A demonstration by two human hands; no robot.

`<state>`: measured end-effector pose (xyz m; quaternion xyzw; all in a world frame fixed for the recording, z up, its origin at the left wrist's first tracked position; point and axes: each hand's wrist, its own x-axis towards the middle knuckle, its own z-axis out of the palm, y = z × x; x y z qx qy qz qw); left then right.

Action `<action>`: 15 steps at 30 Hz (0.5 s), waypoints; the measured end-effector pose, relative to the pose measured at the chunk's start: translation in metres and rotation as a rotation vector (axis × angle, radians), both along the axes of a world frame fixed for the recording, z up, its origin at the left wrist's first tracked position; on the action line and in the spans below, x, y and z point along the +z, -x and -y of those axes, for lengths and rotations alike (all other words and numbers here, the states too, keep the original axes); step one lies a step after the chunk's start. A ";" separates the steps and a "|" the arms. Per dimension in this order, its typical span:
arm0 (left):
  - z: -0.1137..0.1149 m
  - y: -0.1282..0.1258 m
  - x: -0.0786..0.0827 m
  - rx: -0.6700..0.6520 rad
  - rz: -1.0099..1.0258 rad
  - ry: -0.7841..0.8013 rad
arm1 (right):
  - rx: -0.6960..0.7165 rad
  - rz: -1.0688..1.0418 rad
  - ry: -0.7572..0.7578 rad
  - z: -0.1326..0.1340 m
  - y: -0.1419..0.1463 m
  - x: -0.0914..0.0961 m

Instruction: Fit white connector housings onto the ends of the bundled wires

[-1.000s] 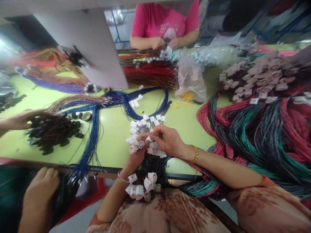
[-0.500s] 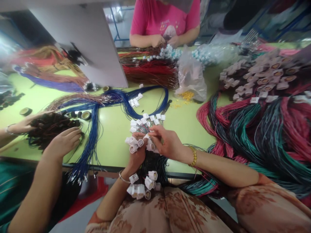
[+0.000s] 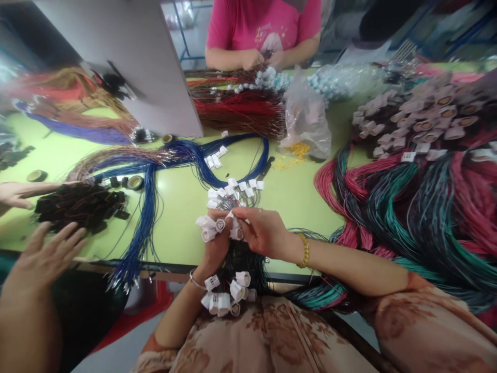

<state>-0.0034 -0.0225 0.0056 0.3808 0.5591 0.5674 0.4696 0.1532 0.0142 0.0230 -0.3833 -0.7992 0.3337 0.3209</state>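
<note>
My left hand (image 3: 218, 247) is closed around a bundle of thin wires tipped with white connectors (image 3: 212, 228). My right hand (image 3: 264, 230) pinches at one white connector (image 3: 232, 215) right beside the left fingers; its fingertips partly cover that piece. More small white plugs (image 3: 248, 187) fan out beyond both hands on fine wires. Below my left hand, dark wires (image 3: 244, 259) run down toward the table edge. Another cluster of white connectors (image 3: 223, 303) hangs there, in front of my lap.
Blue wires (image 3: 149, 207) lie left of my hands, near a co-worker's hand (image 3: 58, 254) and a dark pile of parts (image 3: 77, 207). Red, green and black wire bundles (image 3: 388, 207) fill the right. A plastic bag (image 3: 306, 119) with yellow bits (image 3: 298, 150) stands ahead; another person sits opposite.
My hands stay on the bundle, the right fingers shifting slightly at the connector. The co-worker's hands on the left have drawn back from the dark pile, fingers spread.
</note>
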 end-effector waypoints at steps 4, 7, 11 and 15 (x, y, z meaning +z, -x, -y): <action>0.000 -0.003 0.003 0.041 -0.006 0.011 | 0.015 0.042 -0.059 -0.001 0.005 -0.005; -0.003 -0.004 0.004 -0.032 -0.070 0.018 | -0.016 -0.071 -0.088 -0.011 0.004 -0.001; -0.008 -0.005 0.007 -0.056 0.047 -0.013 | 0.076 -0.132 -0.065 -0.019 -0.003 0.004; -0.010 -0.002 0.009 -0.089 0.350 0.087 | 0.296 -0.046 -0.096 -0.007 -0.010 0.004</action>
